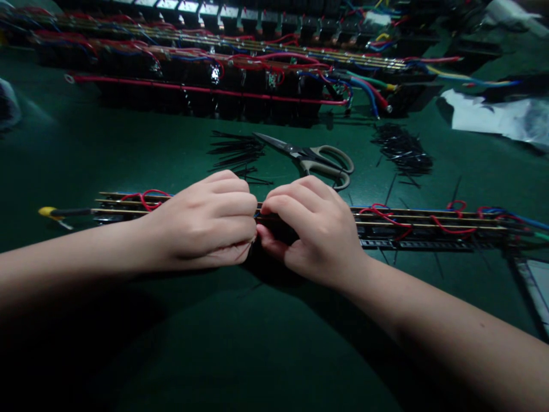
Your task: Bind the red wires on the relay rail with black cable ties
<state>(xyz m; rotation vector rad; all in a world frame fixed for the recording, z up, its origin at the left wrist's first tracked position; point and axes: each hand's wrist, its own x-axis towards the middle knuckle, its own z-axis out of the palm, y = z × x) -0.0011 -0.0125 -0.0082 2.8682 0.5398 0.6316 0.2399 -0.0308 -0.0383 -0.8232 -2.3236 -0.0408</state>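
"How far along are we?"
"Partway, we'd judge: tie tails (390,190) stand uncut on our wired strip (420,224), stretching from nine to three o'clock. Loose ties (235,150) lie at twelve."
"Fingers?"
"Left hand (214,223) curled, right hand (317,229) narrow, both at the strip's middle; we can't tell what they grip."
"Around us?"
"Green surface (266,366), scissors (295,151) at one, wired rows (278,63) beyond, dim room."

Scissors (295,152) around 1 o'clock: metal blades (274,142), matt plastic handles (325,167). Wired assembly (422,228) at 3 has brassy metal strips (422,220), glossy plastic-coated red wires (454,232). Tabletop (274,343) at 6 looks smooth.
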